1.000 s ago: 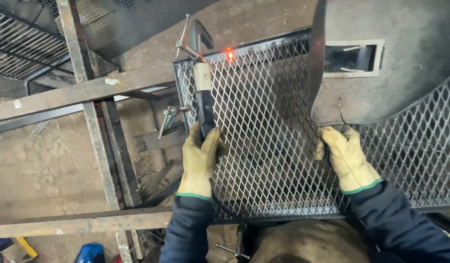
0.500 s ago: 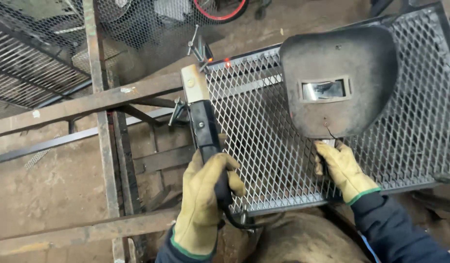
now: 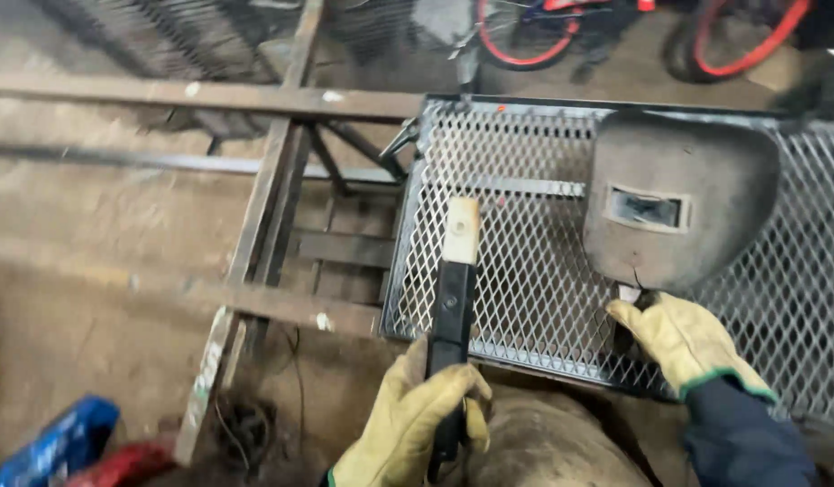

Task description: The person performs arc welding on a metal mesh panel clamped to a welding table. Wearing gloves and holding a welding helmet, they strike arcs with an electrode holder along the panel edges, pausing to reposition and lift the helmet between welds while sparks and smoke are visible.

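Note:
My left hand (image 3: 417, 424), in a yellow leather glove, grips a black welding electrode holder (image 3: 454, 307) with a pale tip, held upright over the near edge of an expanded-metal mesh panel (image 3: 525, 261). My right hand (image 3: 683, 341), also gloved, holds the handle of a dark hand-held welding shield (image 3: 677, 198) with a small rectangular window, standing over the mesh. A clamp (image 3: 400, 140) sits at the panel's far left corner.
A rusty steel frame of angle bars (image 3: 263, 216) lies on the dirt floor to the left. More mesh panels (image 3: 164, 27) lie at the far left. Red cable (image 3: 525, 45) loops at the back. Blue and red items (image 3: 56, 446) lie at the bottom left.
The holder has been drawn back from the panel's far corner toward me, and the glowing weld spot is gone. The shield has lowered and moved right. The view has shifted left.

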